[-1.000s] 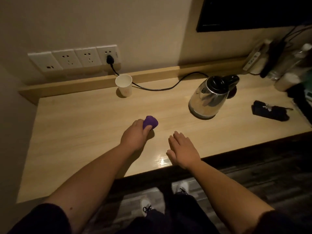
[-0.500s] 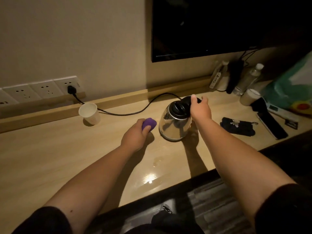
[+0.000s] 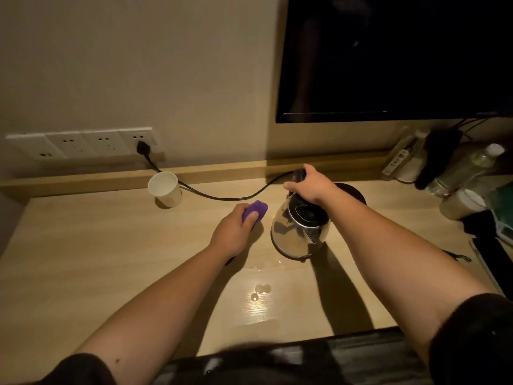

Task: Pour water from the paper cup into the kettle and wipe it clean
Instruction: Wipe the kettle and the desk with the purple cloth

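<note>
A steel kettle (image 3: 298, 234) with a black lid hangs tilted just off its black base (image 3: 351, 191). My right hand (image 3: 311, 186) grips its black handle from above. Left of the kettle, my left hand (image 3: 233, 232) holds a purple cloth (image 3: 255, 211) against the wooden table (image 3: 97, 259). A white paper cup (image 3: 165, 188) stands upright at the back left, near the wall ledge. Water drops (image 3: 259, 291) glisten on the table in front of the kettle.
A black power cord (image 3: 222, 197) runs from the wall sockets (image 3: 80, 143) behind the cup to the base. A dark TV (image 3: 394, 56) hangs above. Bottles (image 3: 472, 165), a remote (image 3: 395, 161) and dark items crowd the right end.
My right hand went from the table's front edge to the kettle handle and lifted the kettle off its base, toward me. My left hand kept the purple cloth on the table.
</note>
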